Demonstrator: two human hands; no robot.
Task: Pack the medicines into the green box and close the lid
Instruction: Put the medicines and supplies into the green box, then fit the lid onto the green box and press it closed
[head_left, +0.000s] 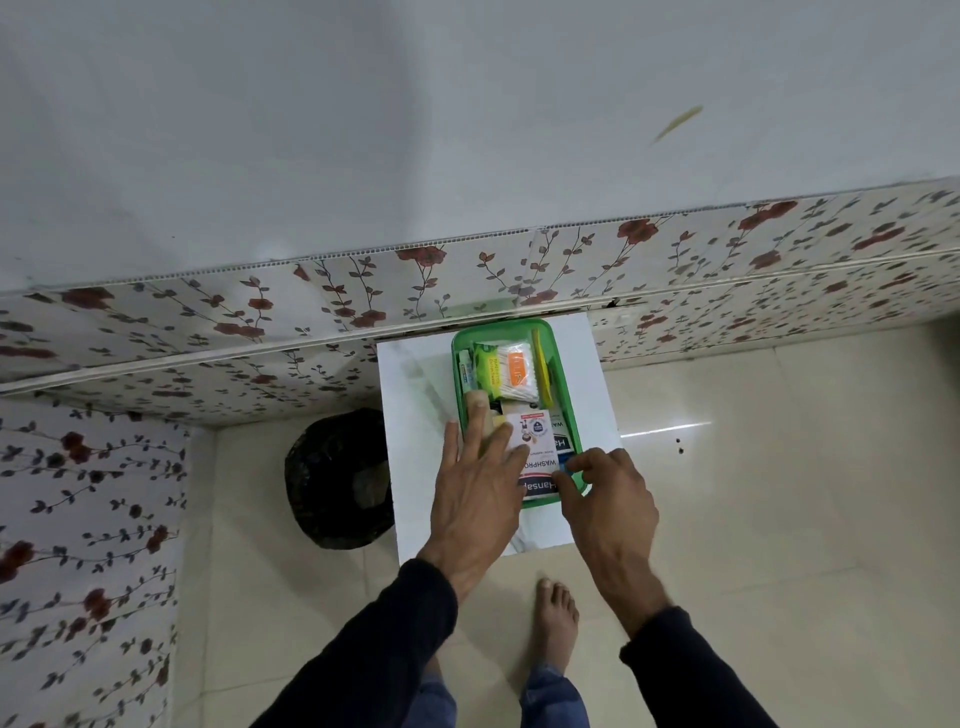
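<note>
Both hands reached into the green box (568, 415), which sat lidless on a white table (410, 395) against the flowered wall. Left hand (480, 488) lay flat, fingers spread, pressing a white plaster packet (537, 457) inside; right hand (605, 493) pinched the box's near rim. Cotton buds (514, 371) filled the far end.

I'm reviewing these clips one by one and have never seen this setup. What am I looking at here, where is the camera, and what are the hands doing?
There is no machine: a person wears one wide-angle camera on the head, looking down. A green box sits open on a small white table, packed with cotton swabs and a green packet. The left hand lies flat on a white plaster box inside it; the right hand pinches something at the near corner. No lid shows.
</note>
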